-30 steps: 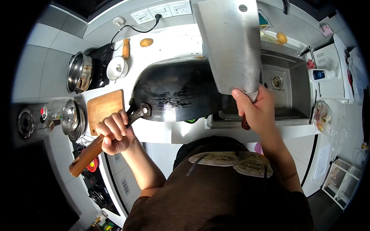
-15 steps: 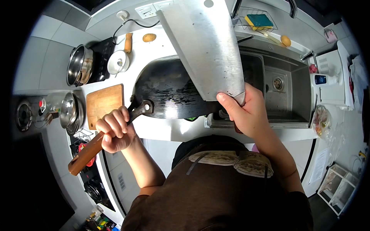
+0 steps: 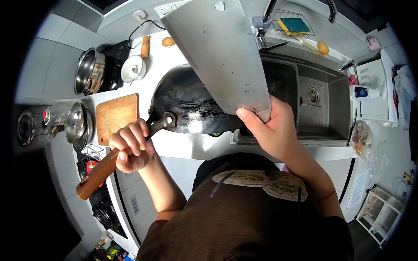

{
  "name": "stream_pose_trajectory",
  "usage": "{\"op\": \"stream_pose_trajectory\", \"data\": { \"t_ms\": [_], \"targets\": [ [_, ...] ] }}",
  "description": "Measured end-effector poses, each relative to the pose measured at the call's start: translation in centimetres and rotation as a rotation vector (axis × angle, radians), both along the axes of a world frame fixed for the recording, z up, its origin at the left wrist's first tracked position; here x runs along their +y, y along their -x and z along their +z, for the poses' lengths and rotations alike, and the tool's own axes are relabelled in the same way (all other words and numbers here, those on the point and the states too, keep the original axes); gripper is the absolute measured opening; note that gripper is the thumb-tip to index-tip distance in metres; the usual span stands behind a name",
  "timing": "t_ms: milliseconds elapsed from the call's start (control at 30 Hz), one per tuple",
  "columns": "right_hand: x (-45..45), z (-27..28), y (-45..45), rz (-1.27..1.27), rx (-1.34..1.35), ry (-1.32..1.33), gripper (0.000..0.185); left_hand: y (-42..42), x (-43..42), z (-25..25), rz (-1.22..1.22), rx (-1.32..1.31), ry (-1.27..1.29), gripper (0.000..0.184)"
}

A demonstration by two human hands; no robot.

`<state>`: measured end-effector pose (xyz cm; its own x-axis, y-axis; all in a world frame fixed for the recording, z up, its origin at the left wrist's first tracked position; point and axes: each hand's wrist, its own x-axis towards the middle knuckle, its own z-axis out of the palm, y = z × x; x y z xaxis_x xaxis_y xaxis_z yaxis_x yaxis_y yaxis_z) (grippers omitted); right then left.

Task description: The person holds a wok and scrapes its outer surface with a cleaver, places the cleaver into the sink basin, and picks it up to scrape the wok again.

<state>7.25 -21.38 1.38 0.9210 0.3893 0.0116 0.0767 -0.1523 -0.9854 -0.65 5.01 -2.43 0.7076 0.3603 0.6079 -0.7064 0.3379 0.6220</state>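
My left hand [image 3: 133, 145] is closed round the brown wooden handle of a dark wok [image 3: 187, 93]. The wok's ridged, shiny side is held over the counter's front and the sink's left edge. In my right hand [image 3: 278, 130] is a wide steel cleaver [image 3: 222, 56], gripped low with the thumb against the blade's lower end. Its handle is hidden by the hand. The blade rises above the wok and covers part of it, with small dark specks on its face. Whether blade and wok touch, I cannot tell.
The double sink [image 3: 324, 100] lies to the right, its tap [image 3: 261, 37] behind the cleaver. A cutting board [image 3: 117, 117], a white bowl [image 3: 133, 68], a rolling pin [image 3: 145, 47] and a potato [image 3: 168, 41] are at left. A sponge [image 3: 294, 26] sits in the wire rack.
The cleaver and my right hand have shifted a little to the left, and the blade's sheen has dulled. More of the tap shows. My left hand keeps hold of the wok, almost still.
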Motion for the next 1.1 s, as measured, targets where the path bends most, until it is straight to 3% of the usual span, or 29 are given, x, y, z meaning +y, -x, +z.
{"op": "stream_pose_trajectory", "data": {
  "t_ms": [500,600,1100],
  "targets": [
    [0.2,-0.2,0.0,0.007,-0.096,0.045,0.023,-0.1,0.1,0.2,0.014,0.009,0.014,0.026],
    [0.1,0.6,0.1,0.021,0.066,0.093,0.023,0.0,0.1,0.2,0.015,0.015,0.015,0.026],
    [0.7,0.3,0.1,-0.006,-0.079,0.113,0.021,-0.3,-0.1,0.4,0.034,0.008,0.03,0.026]
  ]
}}
